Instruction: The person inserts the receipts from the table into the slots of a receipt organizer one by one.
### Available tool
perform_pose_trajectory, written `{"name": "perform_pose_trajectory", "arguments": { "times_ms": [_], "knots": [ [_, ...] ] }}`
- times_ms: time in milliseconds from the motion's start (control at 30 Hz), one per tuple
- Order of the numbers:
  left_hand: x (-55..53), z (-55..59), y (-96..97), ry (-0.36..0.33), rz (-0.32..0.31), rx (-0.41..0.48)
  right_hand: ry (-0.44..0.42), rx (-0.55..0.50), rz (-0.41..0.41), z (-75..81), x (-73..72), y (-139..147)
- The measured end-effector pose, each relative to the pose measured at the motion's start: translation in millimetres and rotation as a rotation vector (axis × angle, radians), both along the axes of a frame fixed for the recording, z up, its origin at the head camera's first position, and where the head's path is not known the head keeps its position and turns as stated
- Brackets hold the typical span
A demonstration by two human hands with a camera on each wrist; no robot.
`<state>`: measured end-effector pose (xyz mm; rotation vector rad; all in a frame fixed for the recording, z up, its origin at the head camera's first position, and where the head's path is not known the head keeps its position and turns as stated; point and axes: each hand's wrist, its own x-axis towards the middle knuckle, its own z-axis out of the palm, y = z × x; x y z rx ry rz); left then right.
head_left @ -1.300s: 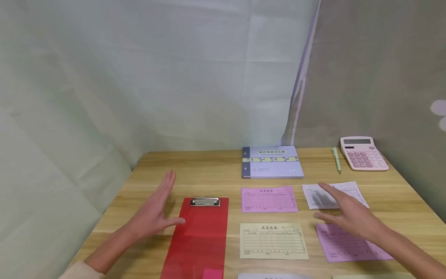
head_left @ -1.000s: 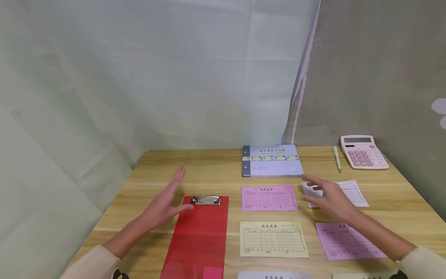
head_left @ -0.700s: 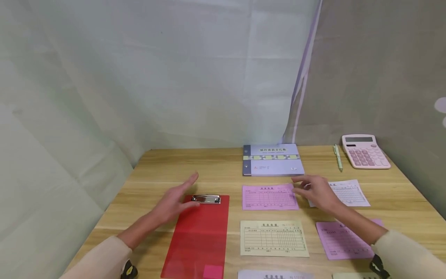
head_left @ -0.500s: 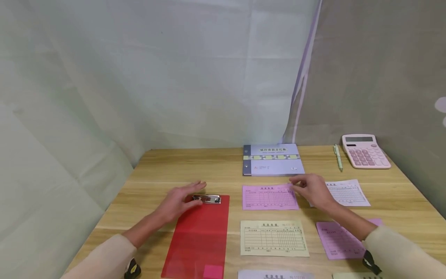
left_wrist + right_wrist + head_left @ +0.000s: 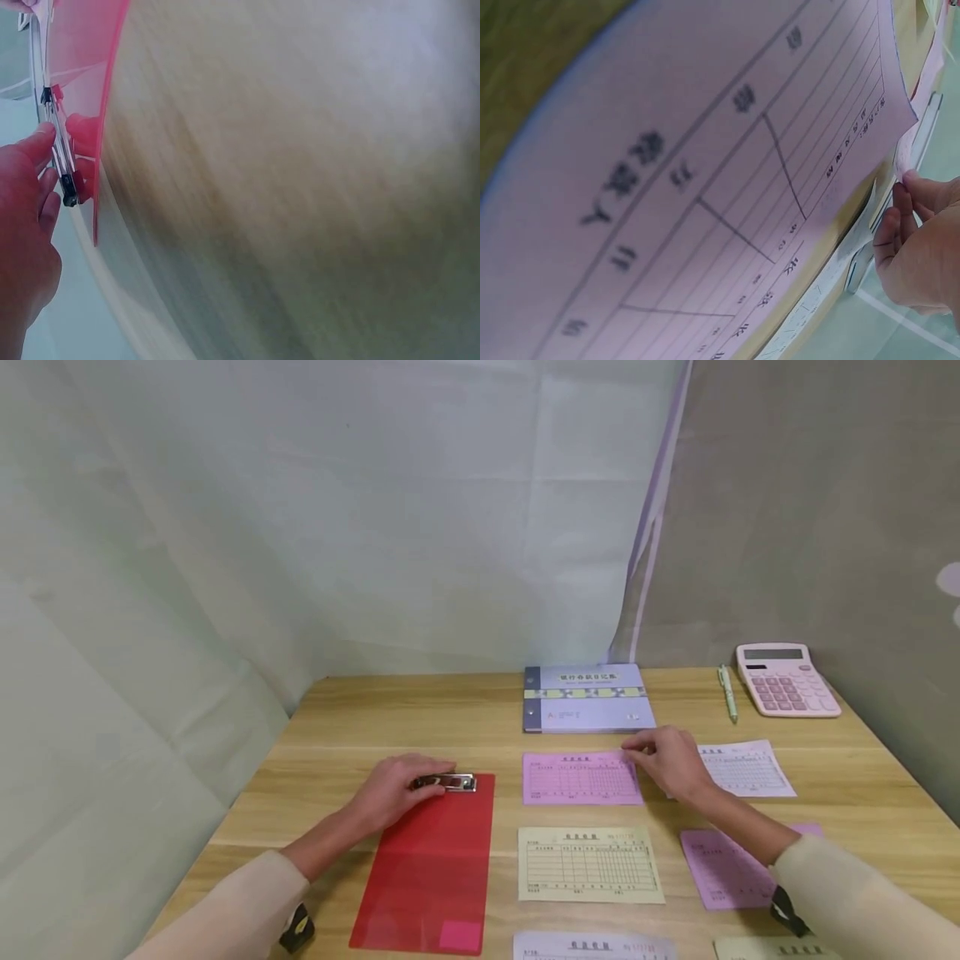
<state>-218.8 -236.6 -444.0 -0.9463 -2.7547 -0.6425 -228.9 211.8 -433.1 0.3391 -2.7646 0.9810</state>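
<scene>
Nr side of the wood-grain worktop (image 5: 405,714): pale lavender paper form (image 5: 592,946) and, toward the nr R corner, a sliver of cream form (image 5: 776,948), both cut off by the frame. Just beyond: yellowish gridded slip (image 5: 591,865), w/ a mauve slip (image 5: 723,860) to its R, partly under the R forearm.

Toward the L edge: flat see-through red plastic clipboard (image 5: 427,868), bright pink square (image 5: 461,935) at its nr R corner. L hand (image 5: 397,789) is at its far end, thumb & fingers pinching the silver metal clip (image 5: 461,782); can't tell if clip's levered up.

R hand (image 5: 671,766) pinches far R corner of the pink printed slip (image 5: 573,777), R of clipboard; can't tell if corner's raised. White slip (image 5: 746,768) is partly behind that hand.

Far edge: lavender ledger w/ patterned band (image 5: 588,718); green pen (image 5: 727,693) & pink calc. (image 5: 787,681) nr far R corner.

Step in hand, prob.: taking hold of slip while L mans clip. Next move likely calls for firm L squeeze & light, level R lift, so thin paper doesn't crease.
</scene>
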Motion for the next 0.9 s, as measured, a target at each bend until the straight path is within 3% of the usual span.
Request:
{"name": "perform_pose_trajectory", "arguments": {
  "times_ms": [300, 500, 900],
  "knots": [
    [-3.0, 0.2, 0.4, 0.044, -0.015, -0.029, 0.022, 0.007, 0.007, 5.5, -3.1, -1.3],
    [-7.0, -1.3, 0.7, 0.112, -0.049, -0.056, 0.026, -0.014, 0.036, 16.9, -4.3, -2.0],
    [-5.8, -3.2, 0.4, 0.175, -0.085, -0.117, -0.05, -0.192, 0.125, 34.1, -8.8, -5.0]
  ]
}}
